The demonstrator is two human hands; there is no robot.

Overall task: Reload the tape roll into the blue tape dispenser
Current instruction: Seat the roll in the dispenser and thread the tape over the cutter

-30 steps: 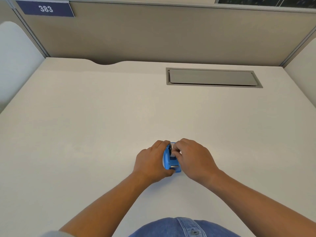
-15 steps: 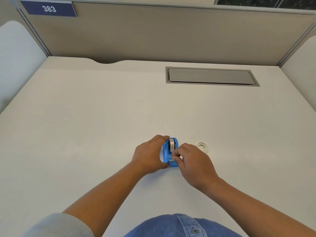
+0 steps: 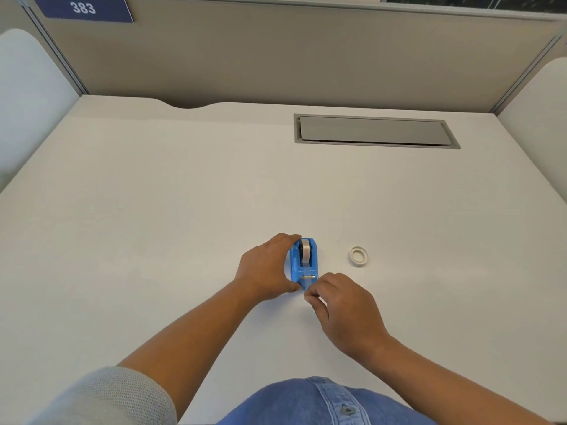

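Roll seated, and I am drawing the tape end out over the cutter.

The clear tape roll is already sitting upright in the well of the small blue plastic tape dispenser, which is standing on the white tabletop, so I am judging the loading itself as done; what is left looks like laying the free strip on the metal cutter bar and tearing it. My left hand is bracing the dispenser, its fingers curled round the far end and the thumb pressing the near corner. My right hand is sitting just in front of the cutter, its fingertips pressed together in a pinch, seemingly on the clear tape end, which is too faint to be sure of. A bare white cardboard ring, apparently a spent core, is lying apart to the right.
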